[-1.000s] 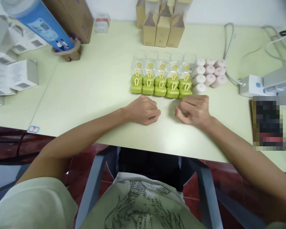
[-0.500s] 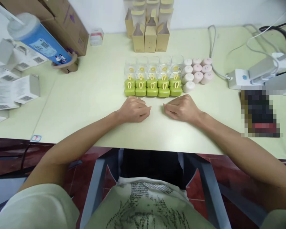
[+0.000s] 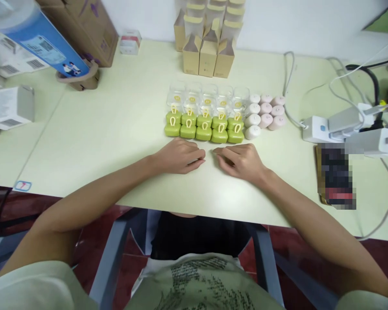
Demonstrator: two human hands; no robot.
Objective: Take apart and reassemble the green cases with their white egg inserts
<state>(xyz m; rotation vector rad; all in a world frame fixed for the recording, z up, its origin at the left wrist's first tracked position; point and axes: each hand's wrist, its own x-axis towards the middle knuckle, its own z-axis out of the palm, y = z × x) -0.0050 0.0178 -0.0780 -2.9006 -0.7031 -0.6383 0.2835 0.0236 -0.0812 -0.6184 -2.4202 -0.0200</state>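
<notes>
My left hand [image 3: 181, 156] rests on the table just in front of the green cases, its fingers curled in with nothing visible in them. Facing it across a small gap, my right hand [image 3: 241, 161] is loosely bent, thumb and forefinger apart, and holds nothing. Two rows of small green cases [image 3: 203, 134] with cream loops stand beyond my hands. Behind these are clear plastic covers [image 3: 208, 97] with yellow marks. To their right stand white rounded pieces [image 3: 252, 132] and pale pink rounded pieces [image 3: 276, 123], in short columns.
Open cardboard boxes [image 3: 208, 58] stand against the wall. At left are white boxes [image 3: 11, 105], a blue cylinder [image 3: 48, 45] in a brown holder and a large carton [image 3: 93, 30]. A power strip [image 3: 321, 129] with cables and a blurred dark object [image 3: 336, 176] lie at right.
The view has shifted a little. Both hands were in fists; the right fingers have loosened, and the left fingers reach slightly further out. The cases and pieces keep their arrangement.
</notes>
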